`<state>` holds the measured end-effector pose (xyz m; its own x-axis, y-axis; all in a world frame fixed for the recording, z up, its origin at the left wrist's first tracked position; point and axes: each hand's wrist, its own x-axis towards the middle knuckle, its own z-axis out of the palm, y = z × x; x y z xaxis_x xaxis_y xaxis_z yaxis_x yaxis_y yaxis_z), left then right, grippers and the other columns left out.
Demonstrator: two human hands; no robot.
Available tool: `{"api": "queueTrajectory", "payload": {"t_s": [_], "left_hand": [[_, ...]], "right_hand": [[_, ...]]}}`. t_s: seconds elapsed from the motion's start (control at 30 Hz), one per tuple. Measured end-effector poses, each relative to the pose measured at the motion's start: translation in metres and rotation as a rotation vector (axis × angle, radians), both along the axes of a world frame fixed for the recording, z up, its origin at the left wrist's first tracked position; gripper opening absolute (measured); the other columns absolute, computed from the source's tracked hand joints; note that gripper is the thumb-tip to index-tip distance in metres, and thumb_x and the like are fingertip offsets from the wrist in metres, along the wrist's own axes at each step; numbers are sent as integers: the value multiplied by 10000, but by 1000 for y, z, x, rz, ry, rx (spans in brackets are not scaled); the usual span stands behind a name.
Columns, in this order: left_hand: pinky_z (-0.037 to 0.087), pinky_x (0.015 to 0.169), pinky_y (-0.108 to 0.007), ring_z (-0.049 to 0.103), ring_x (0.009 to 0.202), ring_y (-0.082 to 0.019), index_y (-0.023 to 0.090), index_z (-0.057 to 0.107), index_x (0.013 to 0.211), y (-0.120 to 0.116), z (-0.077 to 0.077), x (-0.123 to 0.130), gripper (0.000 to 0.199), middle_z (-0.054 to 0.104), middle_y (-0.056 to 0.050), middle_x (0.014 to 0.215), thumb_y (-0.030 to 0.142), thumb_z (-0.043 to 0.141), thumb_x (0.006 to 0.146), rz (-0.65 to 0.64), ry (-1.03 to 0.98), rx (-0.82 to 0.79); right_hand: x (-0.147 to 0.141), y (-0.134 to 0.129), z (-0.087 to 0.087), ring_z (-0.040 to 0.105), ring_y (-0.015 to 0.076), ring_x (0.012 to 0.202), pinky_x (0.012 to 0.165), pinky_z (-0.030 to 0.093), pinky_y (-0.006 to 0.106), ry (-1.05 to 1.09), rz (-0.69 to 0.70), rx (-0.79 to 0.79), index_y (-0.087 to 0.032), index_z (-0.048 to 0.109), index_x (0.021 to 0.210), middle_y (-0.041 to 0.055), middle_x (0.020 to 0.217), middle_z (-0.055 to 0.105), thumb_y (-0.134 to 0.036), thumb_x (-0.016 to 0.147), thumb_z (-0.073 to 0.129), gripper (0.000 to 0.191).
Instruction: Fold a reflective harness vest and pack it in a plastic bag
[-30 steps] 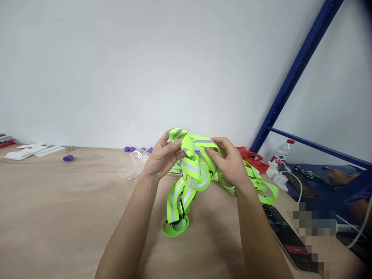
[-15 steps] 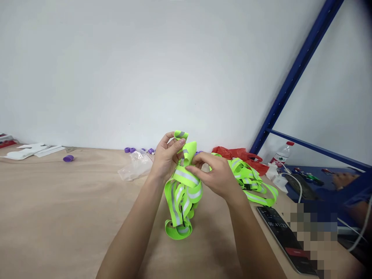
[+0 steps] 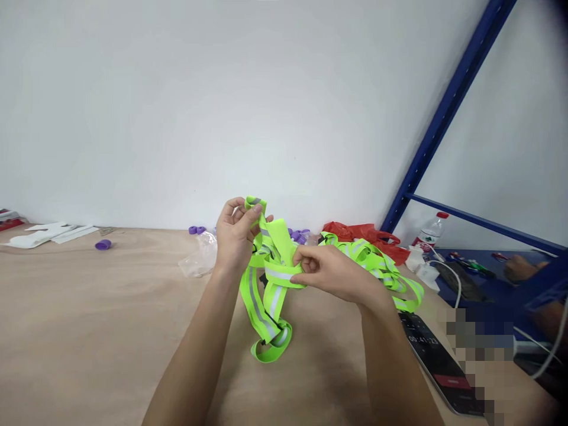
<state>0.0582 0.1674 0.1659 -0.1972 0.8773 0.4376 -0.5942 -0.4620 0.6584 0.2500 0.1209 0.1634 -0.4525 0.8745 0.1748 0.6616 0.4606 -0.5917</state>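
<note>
A neon-green reflective strap (image 3: 277,296) with silver stripes and black fittings hangs in loops between my hands. My left hand (image 3: 238,232) pinches its upper end between thumb and fingers. To the right, my right hand (image 3: 326,269) grips a band of the same strap at mid-height, fingers curled and thumb pressed on it. The lowest loop hangs down over the table, and whether it touches the surface I cannot tell. Behind my right hand lies a heap of similar green straps (image 3: 386,269), partly hidden by that hand.
Along the wall are purple rings (image 3: 197,229), a clear plastic bag (image 3: 199,255) and a red bag (image 3: 364,234). White strips (image 3: 53,232) and a purple cap (image 3: 103,244) lie left. A phone (image 3: 439,367), a bottle (image 3: 431,232) and a blue frame (image 3: 452,106) stand right; another person's hand (image 3: 521,269) shows beyond.
My left hand has moved left with the strap's upper end. My right hand has shifted slightly right and down, and the bunched loops have spread apart.
</note>
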Motion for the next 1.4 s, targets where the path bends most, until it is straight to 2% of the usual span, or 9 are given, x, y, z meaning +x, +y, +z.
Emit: {"api": "queueTrajectory", "payload": {"t_s": [0.33, 0.43, 0.6, 0.77, 0.9, 1.1, 1.2, 1.3, 1.4], "left_hand": [[597, 560, -248, 659, 785, -150, 209, 576, 838, 3, 1, -12, 422, 671, 7, 898, 232, 911, 583, 89, 3, 11], [610, 568, -262, 665, 788, -157, 205, 576, 829, 2, 1, -11, 432, 651, 18, 862, 229, 919, 567, 109, -1, 10], [599, 547, -243, 677, 766, -161, 203, 557, 784, -5, 3, -4, 430, 587, 42, 767, 249, 924, 566, 146, 44, 18], [488, 450, -150, 675, 789, -153, 216, 549, 777, -12, 7, -5, 415, 595, 23, 784, 261, 917, 590, 193, 63, 65], [421, 407, -136, 620, 668, -101, 212, 566, 786, -16, 10, -6, 397, 560, 36, 765, 252, 912, 593, 262, 80, 105], [512, 491, -186, 615, 667, -106, 202, 575, 804, -22, 9, 4, 321, 583, 29, 769, 231, 864, 668, 406, 172, 192], [502, 497, -175, 627, 687, -107, 205, 575, 805, -24, 8, 5, 287, 587, 28, 752, 233, 842, 703, 493, 213, 225], [518, 516, -181, 644, 711, -113, 209, 575, 809, -24, 9, 4, 272, 596, 28, 761, 234, 830, 719, 539, 241, 245], [527, 507, -199, 648, 708, -122, 209, 568, 814, -24, 10, 0, 275, 609, 24, 780, 242, 825, 723, 546, 231, 257]], "right_hand": [[23, -20, 21, 522, 135, 733, 670, 412, 242, 160, 272, -83, -193, 552, 809, -14, 807, 560, -311, 802, 738, 221], [19, -20, 20, 459, 123, 657, 592, 339, 242, 90, 159, -78, -193, 501, 725, -31, 706, 501, -391, 862, 682, 301], [6, -16, 13, 454, 135, 619, 551, 241, 273, -107, -219, 68, -198, 491, 696, -25, 655, 531, -478, 937, 591, 383], [11, -6, 7, 449, 136, 624, 564, 190, 285, -277, -446, 212, -200, 475, 751, -19, 708, 568, -224, 849, 636, 190], [18, 1, 6, 498, 136, 628, 554, 250, 265, -70, -304, 117, -195, 483, 709, -13, 681, 577, -331, 900, 603, 264], [-7, -17, 12, 510, 111, 493, 507, 314, 232, 267, 93, -127, -191, 515, 694, -46, 549, 539, -467, 883, 671, 369], [-22, -28, 13, 518, 113, 510, 523, 322, 228, 156, 228, -138, -207, 673, 919, -51, 583, 585, -432, 845, 750, 249], [-34, -29, 7, 597, 174, 664, 567, 317, 246, -137, 201, -62, -243, 698, 1153, -17, 678, 643, -430, 771, 830, 446], [-43, -22, -2, 615, 224, 753, 563, 281, 264, -349, 110, -33, -228, 734, 1044, 30, 766, 680, -389, 734, 845, 367]]}}
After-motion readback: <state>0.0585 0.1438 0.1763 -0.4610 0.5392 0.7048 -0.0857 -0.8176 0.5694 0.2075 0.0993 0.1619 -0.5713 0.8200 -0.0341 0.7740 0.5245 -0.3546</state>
